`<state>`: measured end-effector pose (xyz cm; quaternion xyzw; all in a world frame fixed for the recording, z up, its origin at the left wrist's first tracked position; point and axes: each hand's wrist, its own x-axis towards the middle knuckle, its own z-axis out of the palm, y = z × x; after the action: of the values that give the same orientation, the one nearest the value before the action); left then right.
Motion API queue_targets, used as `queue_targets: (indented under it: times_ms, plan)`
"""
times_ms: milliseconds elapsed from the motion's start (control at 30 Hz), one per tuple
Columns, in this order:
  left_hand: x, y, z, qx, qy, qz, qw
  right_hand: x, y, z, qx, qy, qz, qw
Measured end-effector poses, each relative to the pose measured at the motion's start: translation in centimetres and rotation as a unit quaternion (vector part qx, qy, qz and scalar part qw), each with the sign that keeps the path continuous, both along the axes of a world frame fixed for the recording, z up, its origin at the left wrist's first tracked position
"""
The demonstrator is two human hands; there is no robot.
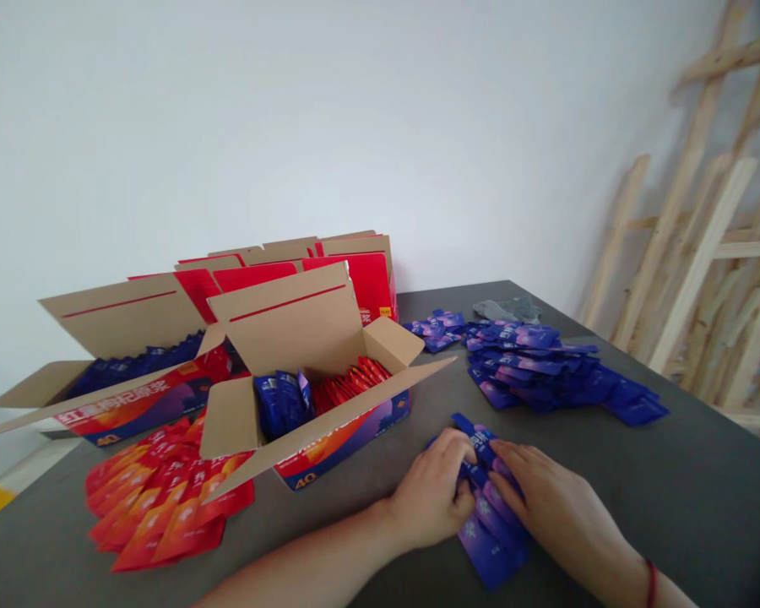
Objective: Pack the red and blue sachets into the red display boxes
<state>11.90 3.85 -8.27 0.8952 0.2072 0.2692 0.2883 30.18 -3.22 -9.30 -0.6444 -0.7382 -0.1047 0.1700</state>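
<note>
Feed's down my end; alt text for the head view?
The left hand grips a small blue stack, the right hand against its side, on a dark table. To their left, an open box holds blue packets and red packets, near a red fan; a larger blue pile lies beyond.

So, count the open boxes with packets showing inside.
2: the left box, and the front box nearer the middle. Packets may be hidden in the red boxes behind; their insides do not show.

On table [684, 490] | left: 2 front boxes [348, 443] | right: sachet heap [538, 371] | behind: wall [380, 127]
</note>
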Motion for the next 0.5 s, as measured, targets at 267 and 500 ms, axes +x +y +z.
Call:
queue_targets:
  times_ms: [267,500]
  plan:
    - [-0.1,-0.2,1.0,0.069,0.052,-0.012,0.996,-2.1,-1.1,-1.8,0.035,-0.153,0.019,0.987]
    - [0.1,-0.4,0.2,0.063,0.119,-0.043,0.99,3.4,3.0,1.9,-0.007,-0.02,0.064,0.998]
